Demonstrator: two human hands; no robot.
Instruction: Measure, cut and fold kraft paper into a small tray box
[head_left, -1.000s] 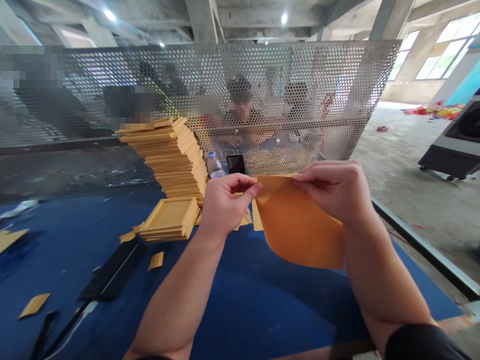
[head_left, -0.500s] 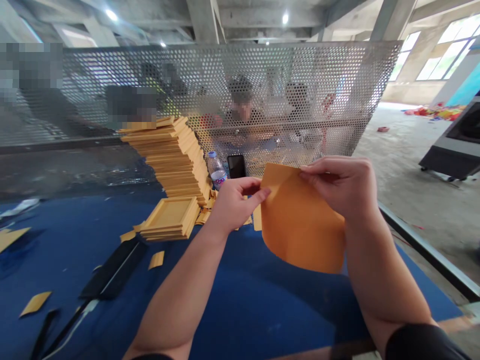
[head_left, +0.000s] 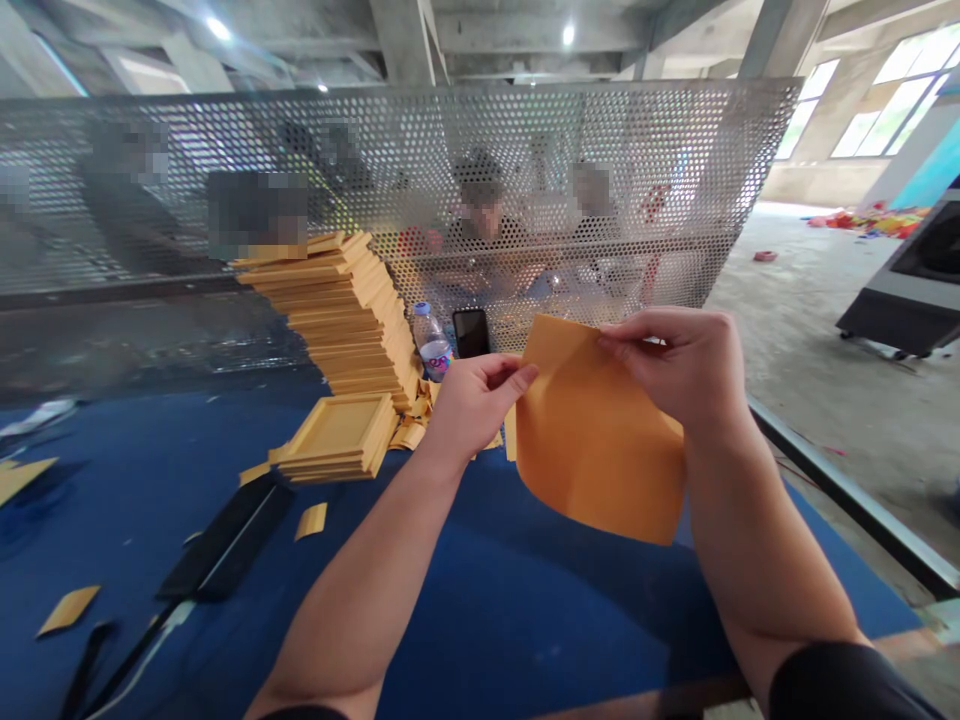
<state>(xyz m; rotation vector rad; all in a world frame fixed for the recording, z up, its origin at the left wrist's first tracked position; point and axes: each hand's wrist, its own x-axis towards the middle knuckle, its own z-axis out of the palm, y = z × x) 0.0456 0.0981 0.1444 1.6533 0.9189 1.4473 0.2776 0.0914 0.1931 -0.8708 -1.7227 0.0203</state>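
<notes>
An orange-brown sheet of paper (head_left: pixel 600 450) hangs in the air above the blue table, its lower part bowed in a curve. My left hand (head_left: pixel 480 400) pinches its left edge between thumb and fingers. At the top edge, my right hand (head_left: pixel 675 360) grips the sheet with thumb and fingertips. Left of my hands stand a low stack of shallow tan trays (head_left: pixel 337 430) and, behind it, a tall leaning stack of tan folded pieces (head_left: pixel 349 320).
A water bottle (head_left: pixel 432 342) and a phone (head_left: pixel 471 333) stand by the perforated metal screen (head_left: pixel 390 150). On the blue table (head_left: pixel 465 600) lie a black power bank-like slab (head_left: pixel 225 540) with a white cable and paper scraps (head_left: pixel 310 521). People sit behind the screen.
Both hands keep hold of the sheet, which has risen slightly and shifted a little left. The objects on the table stay where they were.
</notes>
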